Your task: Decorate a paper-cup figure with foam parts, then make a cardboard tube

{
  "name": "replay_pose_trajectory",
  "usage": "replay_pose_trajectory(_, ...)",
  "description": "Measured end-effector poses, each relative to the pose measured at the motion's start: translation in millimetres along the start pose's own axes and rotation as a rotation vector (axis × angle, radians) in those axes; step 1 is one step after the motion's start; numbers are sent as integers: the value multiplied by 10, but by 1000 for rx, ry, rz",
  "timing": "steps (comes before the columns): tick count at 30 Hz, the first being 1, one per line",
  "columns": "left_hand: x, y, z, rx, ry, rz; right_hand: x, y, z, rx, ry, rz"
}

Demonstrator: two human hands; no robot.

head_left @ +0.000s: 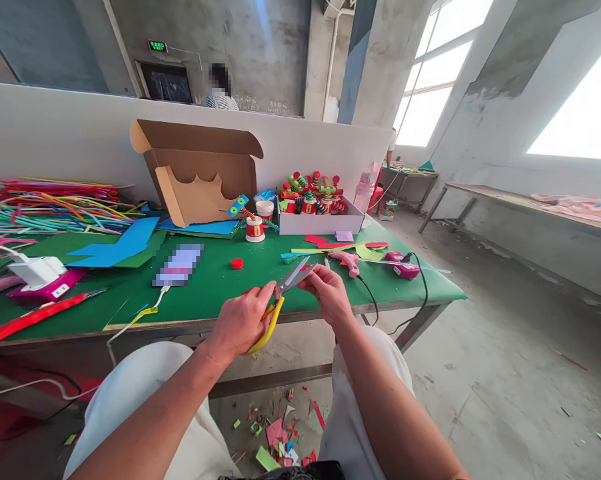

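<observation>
Bare concrete room, big bright windows (425, 117) to the right, a white partition (55, 127) behind the work table (425, 283), a person in a striped top (222, 101) beyond it. Left hand (233, 323) has its fingers closed on the handles of the scissors (269, 335), which sit over the near edge of the table, blades parted and pointing away. Right hand (330, 293): thumb and forefinger bunched near the blade tips; whether they clamp a small pale piece or touch the metal, cannot tell. For a good cut, I'd judge: anything held there wants to be taut, fingertips kept outside the closing line, the handle hand steady, the work fed toward the pivot, where the blades bite best. Likely trouble: a fingertip nicked, or a flimsy piece folding between blades. Green surface crowded at its margins: colored stems (55, 200) heaped far left, blue and green sheets in front of them, small red disc (237, 264) near the middle, cup figure (254, 229) behind it, shallow box (310, 225) of similar figures beside that. Pink glue gun (349, 261) lies right of the scissors, paper strips behind it. Concrete floor (480, 347), paper scraps (276, 433) below, second table (510, 200) off right.
</observation>
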State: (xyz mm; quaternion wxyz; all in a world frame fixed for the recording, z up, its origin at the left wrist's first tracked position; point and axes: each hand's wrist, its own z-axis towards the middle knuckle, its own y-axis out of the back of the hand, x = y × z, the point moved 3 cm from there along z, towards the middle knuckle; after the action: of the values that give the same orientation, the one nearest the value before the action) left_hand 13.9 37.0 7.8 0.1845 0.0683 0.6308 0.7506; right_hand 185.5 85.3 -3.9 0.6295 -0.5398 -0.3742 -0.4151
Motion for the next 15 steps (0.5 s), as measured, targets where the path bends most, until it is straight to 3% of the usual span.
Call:
replay_pose_trajectory(5, 23, 13, -6, -29, 11, 2, -11, 10, 3, -30, -29, 17)
replay_pose_trajectory(11, 222, 113, 3, -86, 168, 21, -8, 18, -8, -53, -18, 12)
replay_pose_trajectory(15, 255, 140, 10, -77, 178, 24, -31, 24, -2, -59, -30, 12)
